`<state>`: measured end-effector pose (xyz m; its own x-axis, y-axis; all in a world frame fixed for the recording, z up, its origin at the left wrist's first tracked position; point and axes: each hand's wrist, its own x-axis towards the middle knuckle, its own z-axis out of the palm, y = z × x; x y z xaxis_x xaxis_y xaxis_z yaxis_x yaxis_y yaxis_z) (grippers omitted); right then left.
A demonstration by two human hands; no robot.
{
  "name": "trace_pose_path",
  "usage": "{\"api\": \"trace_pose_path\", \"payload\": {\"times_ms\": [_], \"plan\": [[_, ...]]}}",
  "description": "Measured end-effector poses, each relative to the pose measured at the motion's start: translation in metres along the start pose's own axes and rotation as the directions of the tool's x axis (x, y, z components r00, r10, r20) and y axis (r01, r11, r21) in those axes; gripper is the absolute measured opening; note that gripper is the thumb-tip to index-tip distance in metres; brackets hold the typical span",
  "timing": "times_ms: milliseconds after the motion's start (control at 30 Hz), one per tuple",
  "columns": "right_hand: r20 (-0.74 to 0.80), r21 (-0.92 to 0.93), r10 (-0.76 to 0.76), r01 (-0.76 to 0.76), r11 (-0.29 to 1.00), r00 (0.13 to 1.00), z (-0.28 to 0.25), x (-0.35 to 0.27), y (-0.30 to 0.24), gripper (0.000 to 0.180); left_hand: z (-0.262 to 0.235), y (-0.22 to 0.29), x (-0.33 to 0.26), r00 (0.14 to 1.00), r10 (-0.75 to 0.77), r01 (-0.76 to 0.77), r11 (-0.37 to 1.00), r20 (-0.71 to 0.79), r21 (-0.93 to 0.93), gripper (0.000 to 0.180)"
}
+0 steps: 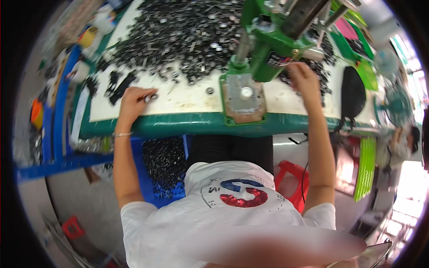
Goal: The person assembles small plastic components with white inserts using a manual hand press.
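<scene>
From the head camera, the person's left hand (132, 102) rests on the cream-coloured worktop with a green rim (187, 125), its fingers closed in a pinch on a small dark metal part (150, 97) held at the fingertips just above the surface. The part looks light, stiff and hard, likely smooth enough to slip, so a fingertip pinch across its narrow sides seems the fitting hold; it looks too small for a whole-hand grasp. Behind the hand lies a wide heap of small dark metal pieces (178, 31), and a few strays lie scattered near it.

The left forearm reaches straight forward from the lower edge, wrist low, a thin bracelet on it. The right arm stretches further and higher, with the right hand (304, 80) raised beside the green bench press (268, 44), close against its body. Whether the fingers there grip a lever or merely touch the frame cannot be told. The press's grey square base plate (243, 94) sits between the two hands, a round pale fitting at its middle.
</scene>
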<state>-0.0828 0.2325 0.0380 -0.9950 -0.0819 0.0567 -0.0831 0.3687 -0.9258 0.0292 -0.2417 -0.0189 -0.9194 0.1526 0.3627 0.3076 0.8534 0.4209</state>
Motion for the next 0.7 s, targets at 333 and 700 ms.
{"api": "trace_pose_path", "payload": {"times_ms": [333,700], "plan": [[0.057,-0.608,-0.405,0.354,0.711,0.913,0.059,-0.02,0.048,0.016,0.016,0.022,0.029,0.987,-0.13,0.034,0.73,-0.09,-0.682,0.016],[-0.059,-0.054,-0.267,0.264,0.963,0.962,0.051,-0.041,0.012,0.021,0.053,0.1,0.056,0.926,-0.279,0.299,0.13,0.254,-0.946,0.014]]}}
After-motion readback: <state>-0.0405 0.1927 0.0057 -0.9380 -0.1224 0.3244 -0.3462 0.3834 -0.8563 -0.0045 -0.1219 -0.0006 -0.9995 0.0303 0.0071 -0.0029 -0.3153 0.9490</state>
